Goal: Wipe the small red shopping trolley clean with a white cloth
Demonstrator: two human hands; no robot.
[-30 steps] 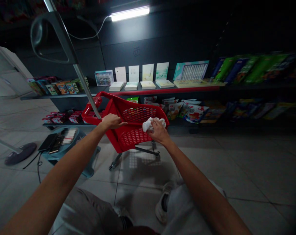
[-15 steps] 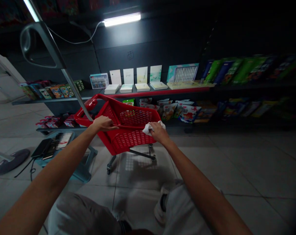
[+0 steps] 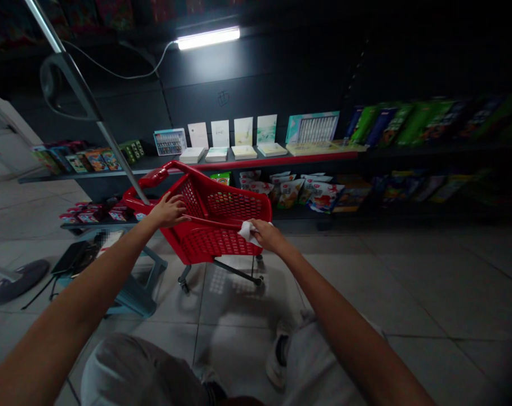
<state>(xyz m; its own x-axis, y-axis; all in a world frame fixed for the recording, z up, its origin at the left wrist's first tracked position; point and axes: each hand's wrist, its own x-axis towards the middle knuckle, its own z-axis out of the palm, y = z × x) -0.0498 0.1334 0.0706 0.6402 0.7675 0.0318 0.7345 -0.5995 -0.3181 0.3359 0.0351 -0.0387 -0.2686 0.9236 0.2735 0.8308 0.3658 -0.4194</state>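
Head view: I am sitting low on the floor with the red cart [image 3: 222,243] just in front of my knees, its basket tipped a little toward me. My left hand [image 3: 168,210] is resting on the near rim by the cart's handle end. Its grip is spread, fingers laid over the edge rather than closed round it, and I judge it is steadying the cart. My right hand [image 3: 268,235] is pinching a bunched white cloth [image 3: 245,230] and pressing it against the rim at the basket's right corner. So the step in hand looks like wiping the top edge. Carrying the wipe on along the rim would call for even pressure from the cloth while the left hand is bracing the cart, since it stands on wheels and could roll on the smooth tiles.

Much is hard to read. The room is dim beyond the light tube [image 3: 207,38], and the packets on the shelf [image 3: 281,161] are fading into dark at the right. My right fingertips are hidden under the cloth. The grey pole [image 3: 112,151] is running out of the top of the picture. Part of what lies on the blue stool [image 3: 133,290] is blurred.
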